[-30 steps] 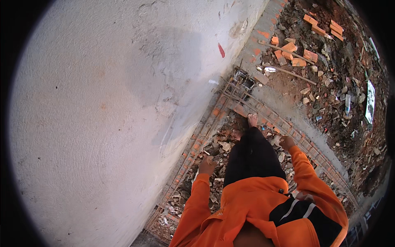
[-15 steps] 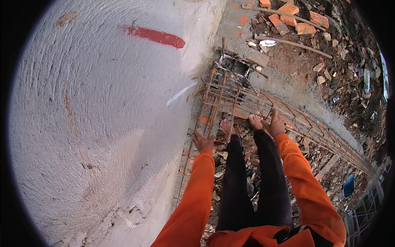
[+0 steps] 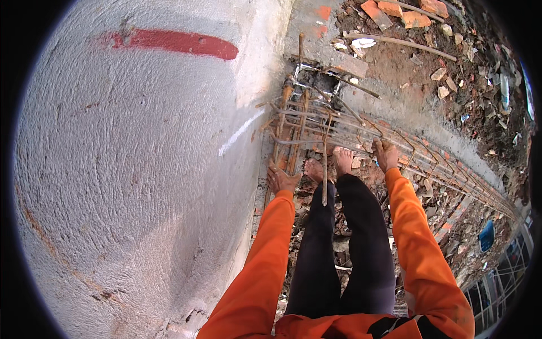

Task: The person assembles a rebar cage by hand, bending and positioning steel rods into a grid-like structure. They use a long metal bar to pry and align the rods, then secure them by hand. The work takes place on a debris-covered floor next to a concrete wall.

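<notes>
A long rusty rebar cage (image 3: 429, 163) runs from beside the wall out to the right. My right hand (image 3: 385, 155) is closed on a bar at the cage's near side, fingertips partly hidden. My left hand (image 3: 282, 179) is closed around the lower ends of rusty rebar rods (image 3: 296, 133) next to the wall; its fingers are only partly visible. Between my hands, a loose-ended rebar rod (image 3: 324, 175) sticks out toward me over my left leg. The cage's left end lies by a dark square hole (image 3: 320, 85) ringed with bars.
A rough grey wall (image 3: 141, 169) with a red paint stripe fills the left side. My bare feet (image 3: 341, 161) stand on rubble close to the cage. Orange broken bricks (image 3: 415, 20) and a bent rod (image 3: 401, 45) lie at the far right. A blue scrap (image 3: 486, 236) sits lower right.
My right hand has shifted right and slightly forward along the cage. My left hand stays at the rods by the wall, a little farther forward. The rod between my hands now points more toward me.
</notes>
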A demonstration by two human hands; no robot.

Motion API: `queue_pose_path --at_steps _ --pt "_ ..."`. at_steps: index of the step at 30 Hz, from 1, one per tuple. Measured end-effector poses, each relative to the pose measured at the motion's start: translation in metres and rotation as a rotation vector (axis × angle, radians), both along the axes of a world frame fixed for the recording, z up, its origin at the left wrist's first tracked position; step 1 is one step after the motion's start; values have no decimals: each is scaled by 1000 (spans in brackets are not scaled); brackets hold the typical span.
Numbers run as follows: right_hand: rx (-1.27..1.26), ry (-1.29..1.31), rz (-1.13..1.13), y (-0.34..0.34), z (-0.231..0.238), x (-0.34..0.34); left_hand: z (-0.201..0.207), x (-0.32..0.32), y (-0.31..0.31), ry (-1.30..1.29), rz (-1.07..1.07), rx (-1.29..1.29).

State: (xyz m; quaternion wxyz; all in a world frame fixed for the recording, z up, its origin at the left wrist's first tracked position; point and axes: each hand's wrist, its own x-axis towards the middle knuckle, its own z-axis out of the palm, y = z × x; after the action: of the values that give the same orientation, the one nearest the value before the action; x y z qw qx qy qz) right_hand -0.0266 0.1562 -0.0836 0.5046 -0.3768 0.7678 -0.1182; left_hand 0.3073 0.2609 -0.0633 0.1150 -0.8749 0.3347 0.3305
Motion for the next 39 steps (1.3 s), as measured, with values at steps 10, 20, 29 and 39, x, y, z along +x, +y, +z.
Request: queue_pose_path --at_steps 10,20,29,39 --pt "250 -42 420 -8 -12 -8 -28 73 -24 869 395 196" --pt "408 34 600 9 13 -23 -43 81 0 925 344 113" --pt "416 56 536 -14 118 0 42 68 -15 840 495 266" --pt "424 45 479 -14 172 -1 71 68 12 867 512 238"
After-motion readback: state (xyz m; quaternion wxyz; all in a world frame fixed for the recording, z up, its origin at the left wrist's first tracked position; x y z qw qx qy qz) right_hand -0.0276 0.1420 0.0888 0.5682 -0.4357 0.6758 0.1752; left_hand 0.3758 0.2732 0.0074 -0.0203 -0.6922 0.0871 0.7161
